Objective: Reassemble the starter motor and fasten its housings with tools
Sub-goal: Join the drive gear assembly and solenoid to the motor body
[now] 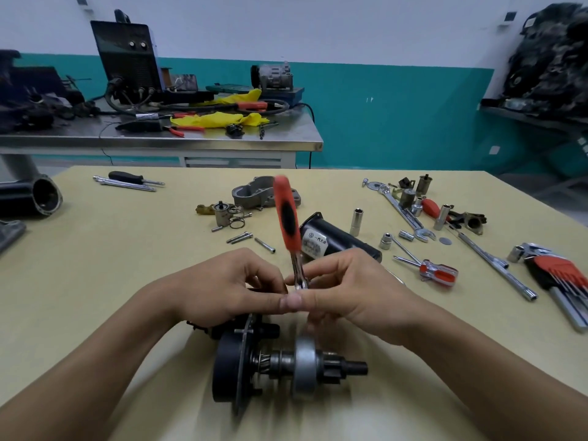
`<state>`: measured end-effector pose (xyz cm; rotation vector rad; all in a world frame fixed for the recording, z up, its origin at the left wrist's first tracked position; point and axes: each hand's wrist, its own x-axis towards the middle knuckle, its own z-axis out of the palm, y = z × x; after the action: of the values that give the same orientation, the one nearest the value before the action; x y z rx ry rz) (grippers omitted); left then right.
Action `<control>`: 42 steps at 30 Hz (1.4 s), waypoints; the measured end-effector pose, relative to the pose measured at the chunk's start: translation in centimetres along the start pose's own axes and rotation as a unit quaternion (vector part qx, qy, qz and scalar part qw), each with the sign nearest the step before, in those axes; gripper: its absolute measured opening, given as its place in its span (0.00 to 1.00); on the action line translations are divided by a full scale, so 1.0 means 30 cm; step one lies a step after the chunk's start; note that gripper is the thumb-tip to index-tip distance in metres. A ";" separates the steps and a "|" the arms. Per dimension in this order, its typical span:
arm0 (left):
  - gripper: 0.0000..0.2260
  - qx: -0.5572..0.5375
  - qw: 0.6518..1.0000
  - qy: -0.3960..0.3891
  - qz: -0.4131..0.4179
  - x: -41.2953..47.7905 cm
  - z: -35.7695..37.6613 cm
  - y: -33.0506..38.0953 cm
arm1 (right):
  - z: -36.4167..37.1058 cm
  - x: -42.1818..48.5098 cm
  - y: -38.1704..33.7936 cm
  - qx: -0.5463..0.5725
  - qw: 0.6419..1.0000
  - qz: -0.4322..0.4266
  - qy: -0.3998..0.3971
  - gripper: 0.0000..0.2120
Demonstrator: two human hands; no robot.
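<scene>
A starter motor sub-assembly [270,367] lies on the yellow table [127,265] near the front edge, with a dark round plate, a pinion gear and a shaft pointing right. Just above it my left hand [222,288] and my right hand [359,294] meet, fingertips pinched together around the metal head of an orange-and-black handled ratchet [288,218]. The handle stands up and leans away from me. The black motor body [337,240] lies behind my right hand. A grey cast housing [254,195] sits further back. What is under the fingertips is hidden.
Loose bolts [245,238], a solenoid plunger with springs [226,214], sockets [356,221], a spanner [407,214], small screwdrivers [436,272], an extension bar [496,265] and a hex key set [560,278] lie around. A black cylinder [35,195] lies far left. A cluttered steel bench [159,138] stands behind.
</scene>
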<state>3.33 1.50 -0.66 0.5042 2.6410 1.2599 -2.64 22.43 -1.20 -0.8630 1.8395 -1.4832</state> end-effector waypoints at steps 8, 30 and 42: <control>0.10 0.015 1.000 0.016 -0.009 -0.002 0.003 -0.020 | 0.039 0.025 0.003 -0.047 0.992 0.106 0.046 0.17; 0.07 0.033 0.999 0.032 -0.009 -0.007 -0.001 -0.012 | -0.005 -0.002 -0.020 -0.068 0.998 -0.015 -0.004 0.11; 0.13 0.008 1.000 0.021 -0.019 -0.006 0.000 -0.013 | 0.034 0.026 0.004 -0.003 0.997 0.075 0.028 0.10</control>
<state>3.42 1.19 -0.97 0.4322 2.6848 1.2519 -2.31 21.24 -1.56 -0.6752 1.9071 -1.4211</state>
